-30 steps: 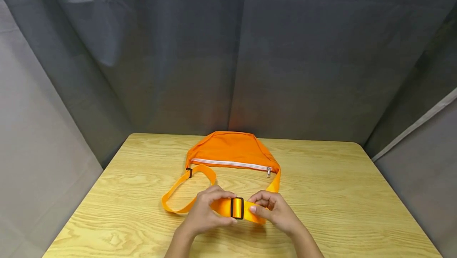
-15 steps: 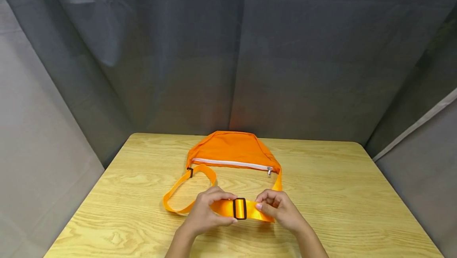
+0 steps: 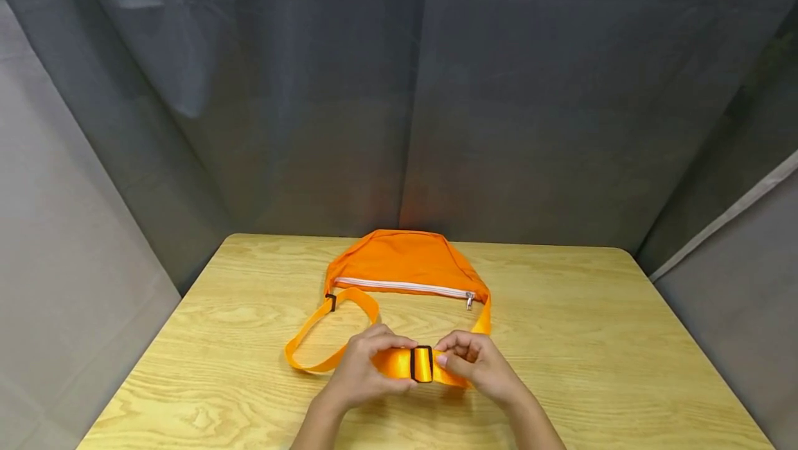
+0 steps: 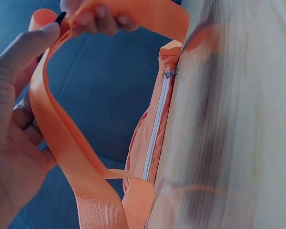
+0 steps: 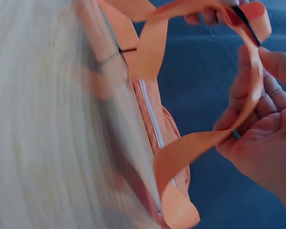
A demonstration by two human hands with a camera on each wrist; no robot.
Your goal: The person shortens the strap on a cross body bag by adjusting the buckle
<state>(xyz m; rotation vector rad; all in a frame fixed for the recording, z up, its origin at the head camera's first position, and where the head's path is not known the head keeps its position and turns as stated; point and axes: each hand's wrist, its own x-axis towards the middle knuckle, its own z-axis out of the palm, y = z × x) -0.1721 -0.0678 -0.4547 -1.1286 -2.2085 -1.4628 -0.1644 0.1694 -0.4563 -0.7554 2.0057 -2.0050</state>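
Observation:
An orange waist bag lies on the wooden table, its white zipper facing the person and the metal zipper pull at the right end. Close to the person, the left hand holds a black slide buckle by its top and bottom edges between thumb and fingers. Yellow-orange strap runs through that buckle, and in the left wrist view the strap hangs down past the palm. Just right of the buckle, the right hand pinches the strap between thumb and curled fingers.
The strap's left part forms a loop on the table, with a second black buckle near the bag's left end. Dark grey curtains stand behind the table, and lighter panels flank it.
The right hand first drew the strap rightward, then came back left to beside the buckle. Left hand and buckle have shifted slightly right. The bag stays in place.

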